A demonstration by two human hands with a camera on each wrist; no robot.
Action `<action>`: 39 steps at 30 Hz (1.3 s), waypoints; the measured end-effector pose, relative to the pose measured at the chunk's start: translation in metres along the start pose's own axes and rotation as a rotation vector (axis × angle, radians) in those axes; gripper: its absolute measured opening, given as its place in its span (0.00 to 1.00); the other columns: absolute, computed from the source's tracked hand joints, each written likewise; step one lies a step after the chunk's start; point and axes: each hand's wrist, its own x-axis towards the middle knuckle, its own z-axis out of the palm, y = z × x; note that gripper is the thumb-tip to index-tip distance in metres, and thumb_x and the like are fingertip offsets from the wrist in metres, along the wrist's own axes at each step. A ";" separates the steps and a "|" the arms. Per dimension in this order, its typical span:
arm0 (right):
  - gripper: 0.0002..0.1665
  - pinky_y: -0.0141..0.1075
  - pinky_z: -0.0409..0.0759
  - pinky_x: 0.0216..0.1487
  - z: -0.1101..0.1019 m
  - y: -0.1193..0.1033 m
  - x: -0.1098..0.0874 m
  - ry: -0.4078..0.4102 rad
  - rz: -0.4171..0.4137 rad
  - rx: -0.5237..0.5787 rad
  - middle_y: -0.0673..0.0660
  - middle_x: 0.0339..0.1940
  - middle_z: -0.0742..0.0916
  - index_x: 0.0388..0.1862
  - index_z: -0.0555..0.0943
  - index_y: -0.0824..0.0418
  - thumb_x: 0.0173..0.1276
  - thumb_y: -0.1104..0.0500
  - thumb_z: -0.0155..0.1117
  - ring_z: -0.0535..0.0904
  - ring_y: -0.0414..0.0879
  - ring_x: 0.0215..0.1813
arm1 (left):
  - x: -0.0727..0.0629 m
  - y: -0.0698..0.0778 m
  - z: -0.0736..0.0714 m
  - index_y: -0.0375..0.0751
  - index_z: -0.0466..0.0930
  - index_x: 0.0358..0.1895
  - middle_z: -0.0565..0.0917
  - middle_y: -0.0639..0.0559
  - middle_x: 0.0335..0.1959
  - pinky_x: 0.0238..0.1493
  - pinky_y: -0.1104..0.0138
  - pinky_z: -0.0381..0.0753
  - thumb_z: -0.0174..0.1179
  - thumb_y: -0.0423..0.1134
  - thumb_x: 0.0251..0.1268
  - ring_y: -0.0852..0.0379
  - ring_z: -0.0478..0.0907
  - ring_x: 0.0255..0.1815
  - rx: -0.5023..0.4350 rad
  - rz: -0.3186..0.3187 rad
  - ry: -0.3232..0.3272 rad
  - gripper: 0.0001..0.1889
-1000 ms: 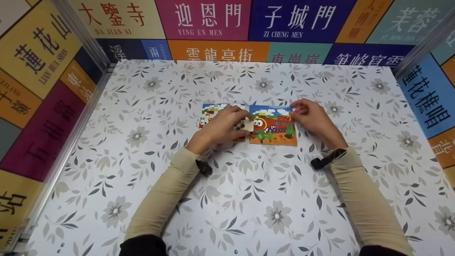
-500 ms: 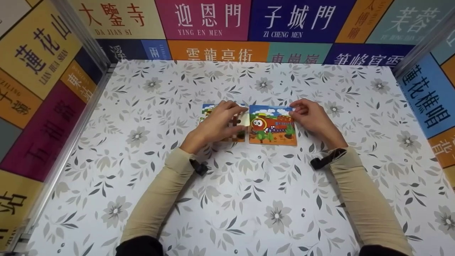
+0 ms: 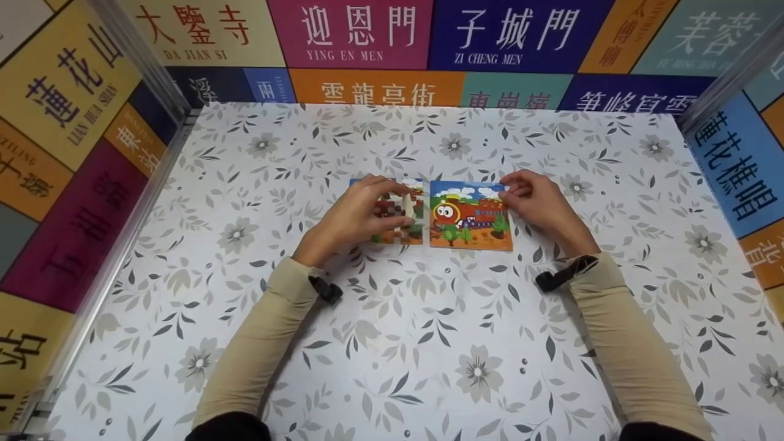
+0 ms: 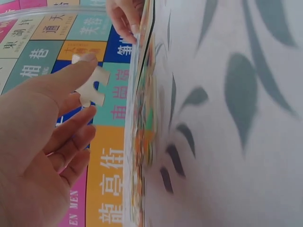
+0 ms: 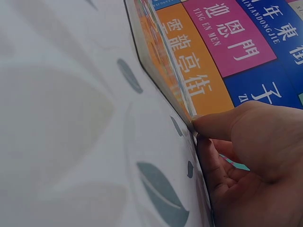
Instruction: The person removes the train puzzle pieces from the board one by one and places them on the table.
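My left hand (image 3: 346,211) pinches a pale-backed jigsaw puzzle piece (image 4: 97,86) between thumb and fingers, held up off the table in the left wrist view. Beneath that hand lies a puzzle board with loose, jumbled pieces (image 3: 415,233), largely covered by the hand. Close on its right sits a flat picture board (image 3: 470,214) showing a red cartoon train with eyes, green cacti and blue sky. The right hand (image 3: 536,199) pinches the upper right edge of this board; in the right wrist view, its thumb and fingertips meet at the board's corner (image 5: 189,118).
A white table (image 3: 478,318) patterned with grey leaves and flowers lies under everything. Upright panels (image 3: 367,37) with coloured blocks and large characters stand along the back and both sides. Black wrist straps (image 3: 560,278) sit at the sleeve cuffs.
My left hand has moved left with the puzzle piece, away from the train picture and over the jumbled pieces. The right hand and picture board have stayed put.
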 end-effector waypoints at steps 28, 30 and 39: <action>0.21 0.27 0.77 0.52 0.001 0.007 0.004 0.031 -0.018 -0.002 0.57 0.52 0.86 0.67 0.82 0.60 0.80 0.53 0.69 0.81 0.40 0.49 | -0.045 -0.032 -0.030 0.47 0.81 0.72 0.85 0.54 0.63 0.62 0.50 0.81 0.74 0.46 0.69 0.49 0.81 0.59 -0.044 -0.157 -0.065 0.29; 0.22 0.27 0.77 0.52 0.001 0.007 0.004 0.026 -0.013 -0.005 0.57 0.52 0.86 0.67 0.82 0.60 0.80 0.52 0.68 0.81 0.41 0.50 | -0.047 -0.035 -0.031 0.47 0.81 0.72 0.86 0.54 0.62 0.62 0.50 0.81 0.74 0.44 0.69 0.48 0.82 0.58 -0.054 -0.154 -0.082 0.29; 0.23 0.31 0.78 0.55 0.001 0.002 0.003 0.008 0.005 -0.008 0.58 0.53 0.86 0.68 0.81 0.59 0.80 0.52 0.69 0.82 0.44 0.52 | -0.056 -0.041 -0.039 0.49 0.84 0.69 0.87 0.54 0.61 0.65 0.51 0.79 0.77 0.44 0.65 0.51 0.82 0.57 -0.041 -0.171 -0.142 0.28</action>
